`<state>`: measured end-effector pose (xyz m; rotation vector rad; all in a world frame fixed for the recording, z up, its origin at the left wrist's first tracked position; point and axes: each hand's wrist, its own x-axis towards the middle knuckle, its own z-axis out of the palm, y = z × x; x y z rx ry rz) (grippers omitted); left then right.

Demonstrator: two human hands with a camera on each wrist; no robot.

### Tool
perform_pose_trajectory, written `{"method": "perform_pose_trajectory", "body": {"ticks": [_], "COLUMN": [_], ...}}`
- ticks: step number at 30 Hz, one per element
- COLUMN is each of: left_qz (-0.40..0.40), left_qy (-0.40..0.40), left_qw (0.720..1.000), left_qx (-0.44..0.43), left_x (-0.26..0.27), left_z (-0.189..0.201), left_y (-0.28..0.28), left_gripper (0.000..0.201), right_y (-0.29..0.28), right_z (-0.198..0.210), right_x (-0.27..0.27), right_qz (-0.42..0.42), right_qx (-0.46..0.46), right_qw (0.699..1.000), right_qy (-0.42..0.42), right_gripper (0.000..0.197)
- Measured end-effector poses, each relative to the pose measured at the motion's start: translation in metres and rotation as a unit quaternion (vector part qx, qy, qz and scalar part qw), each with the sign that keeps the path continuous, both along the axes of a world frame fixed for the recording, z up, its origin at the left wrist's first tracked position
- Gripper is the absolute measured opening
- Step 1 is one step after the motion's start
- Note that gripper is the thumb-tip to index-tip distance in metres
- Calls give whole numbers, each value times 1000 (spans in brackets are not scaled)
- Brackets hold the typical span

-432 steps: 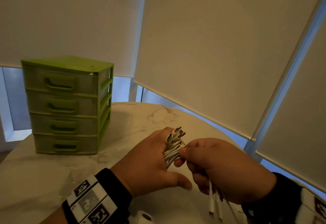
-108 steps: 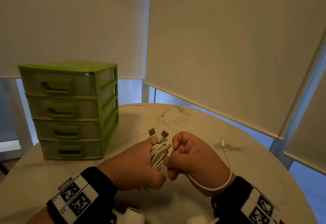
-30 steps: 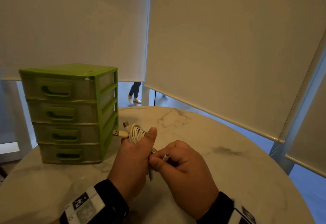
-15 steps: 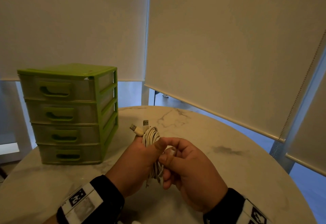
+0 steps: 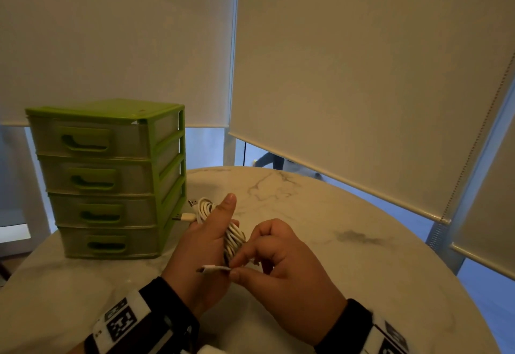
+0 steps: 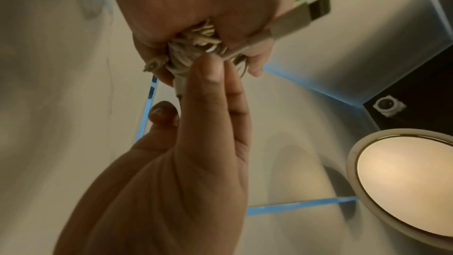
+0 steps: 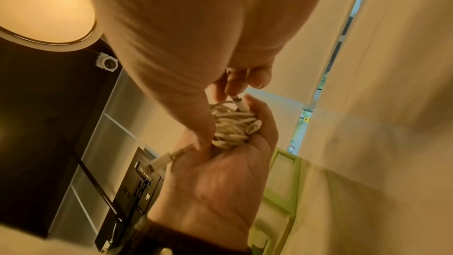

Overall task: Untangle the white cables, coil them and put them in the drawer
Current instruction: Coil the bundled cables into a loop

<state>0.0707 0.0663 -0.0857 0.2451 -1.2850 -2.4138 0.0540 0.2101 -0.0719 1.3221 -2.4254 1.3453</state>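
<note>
The white cables (image 5: 232, 235) are sitting as one wound bundle above the marble table (image 5: 348, 256), between my two hands. I am holding the bundle in my left hand (image 5: 202, 248), fingers curled around the loops and the thumb standing straight up. My right hand (image 5: 281, 267) is pinching a free plug end (image 5: 213, 268) between thumb and forefinger, just beside the bundle. Two USB plugs (image 5: 185, 217) are sticking out toward the green drawer unit (image 5: 108, 178), whose four drawers are all closed.
</note>
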Motion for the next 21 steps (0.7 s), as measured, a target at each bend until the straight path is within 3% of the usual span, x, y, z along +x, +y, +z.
{"method": "perform_pose_trajectory", "body": {"ticks": [3,7,9,11,14,17,19,21], "left_qz": [-3,9,-7,-24,-35,-81,-102,-112], "left_qy": [10,-16,5,16,21,72,64,57], "left_qw": [1000,995,986,983,999,977,972,973], "left_qx": [-14,94,165,179,17,-186,-203,-195], "left_x": [1,-5,-4,-3,-2,4,7,10], "left_z": [-1,5,11,13,7,1,0,1], "left_y": [3,-1,-11,-15,-6,10,15,17], "left_gripper": [41,32,25,20,20,40,44,34], "right_y": [-2,2,7,11,11,6,6,7], "right_z": [-3,1,4,6,8,9,8,7], "right_x": [-1,-1,-5,-12,-14,-7,-7,-8], "right_qz": [-19,-22,-41,-72,-83,-54,-50,-40], "right_qx": [3,2,-16,-74,-140,-139,-150,-156], "right_qw": [1000,1000,999,993,977,970,964,962], "right_qy": [16,9,-6,-52,-138,-191,-214,-222], "right_gripper": [15,8,13,20,22,28,33,37]}}
